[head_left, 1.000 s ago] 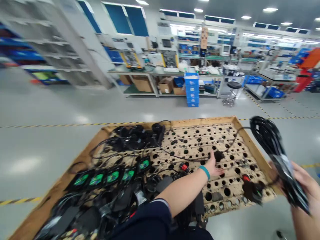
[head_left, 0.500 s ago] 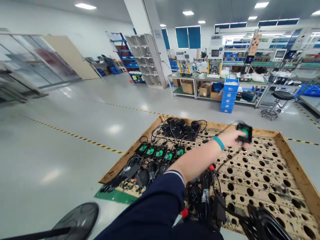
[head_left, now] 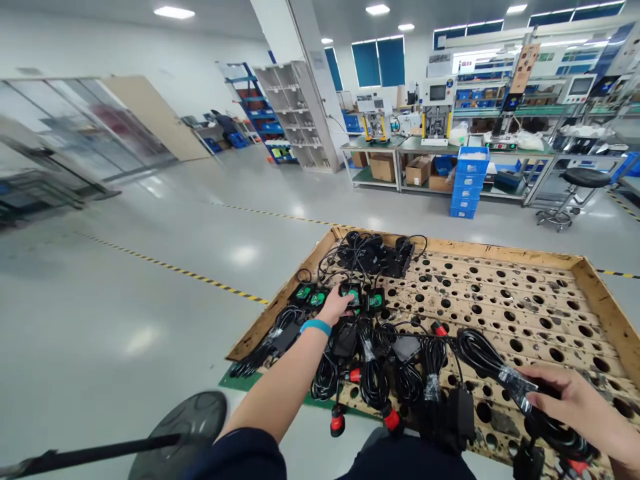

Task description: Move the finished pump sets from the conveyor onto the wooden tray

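My left hand [head_left: 336, 305], with a teal band at the wrist, is closed on the edge of a black square unit with a green centre [head_left: 354, 297]. Similar black units [head_left: 317, 299] lie to its left, and another [head_left: 375, 301] sits close on its right. At the lower right, my right hand [head_left: 570, 397] grips a coiled black cable bundle [head_left: 483, 353] where clear wrap binds it. Part of that bundle is hidden under the hand. Other cable bundles [head_left: 369, 367], with black boxes and red-capped connectors [head_left: 391, 419], lie in a row between my hands.
All this lies on a perforated wooden pallet [head_left: 505, 293] with a raised wooden rim [head_left: 607, 303]. Black round parts with cables [head_left: 370, 257] are heaped at its far left corner. A round black base with a pole [head_left: 183, 433] stands at lower left. Blue crates [head_left: 469, 183] are stacked beyond.
My left hand has swung from the pallet's right side to the row of green-centred units at left. My right hand has come into view on the cable bundle, which has shifted up and left.
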`<move>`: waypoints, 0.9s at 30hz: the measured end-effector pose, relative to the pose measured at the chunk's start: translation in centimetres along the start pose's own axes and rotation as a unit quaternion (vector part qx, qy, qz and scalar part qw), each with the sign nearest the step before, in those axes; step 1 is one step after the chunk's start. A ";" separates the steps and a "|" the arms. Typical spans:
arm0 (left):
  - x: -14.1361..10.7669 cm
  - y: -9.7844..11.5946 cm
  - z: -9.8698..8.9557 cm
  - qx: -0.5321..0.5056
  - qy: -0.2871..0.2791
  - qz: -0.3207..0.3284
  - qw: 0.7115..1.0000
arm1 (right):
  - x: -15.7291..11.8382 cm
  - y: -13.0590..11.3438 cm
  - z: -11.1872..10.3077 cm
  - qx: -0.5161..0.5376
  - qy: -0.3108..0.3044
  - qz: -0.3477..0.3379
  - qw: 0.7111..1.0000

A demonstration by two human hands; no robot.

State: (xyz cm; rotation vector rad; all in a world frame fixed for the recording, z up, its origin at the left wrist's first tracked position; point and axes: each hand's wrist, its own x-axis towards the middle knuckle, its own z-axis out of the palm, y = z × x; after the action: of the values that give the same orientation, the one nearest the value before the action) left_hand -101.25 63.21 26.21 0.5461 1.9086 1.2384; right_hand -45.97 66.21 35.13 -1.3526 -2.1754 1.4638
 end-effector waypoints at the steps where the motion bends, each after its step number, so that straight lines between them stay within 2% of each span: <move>1: 0.0 -0.7 0.2 0.011 -0.003 -0.003 1.000 | 0.3 0.3 -0.1 -0.007 0.015 0.004 1.000; 4: 0.0 -1.7 0.6 0.050 -0.031 0.002 0.998 | 0.7 1.8 -0.1 -0.030 0.059 0.025 0.997; 9: 1.2 -2.6 1.4 0.121 -0.154 0.063 0.979 | -0.2 3.1 1.1 -0.066 0.110 0.064 0.990; 11: 2.2 -2.9 2.3 0.148 -0.144 0.073 0.976 | -0.5 3.0 2.1 -0.077 0.139 0.050 0.986; 13: 3.3 -3.2 3.4 0.193 -0.104 0.074 0.973 | -0.3 2.8 3.4 -0.084 0.169 0.029 0.982; 15: 4.2 -3.3 4.3 0.230 -0.069 0.072 0.968 | 0.3 2.8 5.2 -0.091 0.199 0.008 0.976; 18: 4.8 -3.1 4.9 0.259 -0.056 0.084 0.961 | 1.7 3.3 8.3 -0.107 0.243 -0.012 0.964; 20: 4.1 -2.7 5.1 0.295 -0.028 0.117 0.948 | 2.6 3.9 10.3 -0.113 0.269 -0.023 0.956; 23: 1.0 -2.2 5.9 0.367 0.020 0.255 0.894 | 3.7 4.8 12.1 -0.110 0.289 -0.029 0.951; 25: -2.2 -2.4 7.1 0.383 -0.029 0.354 0.853 | 4.5 5.3 12.4 -0.108 0.290 -0.022 0.951; 27: -5.2 -2.9 8.5 0.382 -0.123 0.401 0.824 | 5.4 5.6 12.2 -0.108 0.292 -0.017 0.950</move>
State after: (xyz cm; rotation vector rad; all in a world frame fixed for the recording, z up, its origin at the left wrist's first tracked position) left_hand -91.16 63.05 23.69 1.9885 1.9400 0.7081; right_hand -53.04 63.07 22.90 -1.5552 -1.9755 0.6897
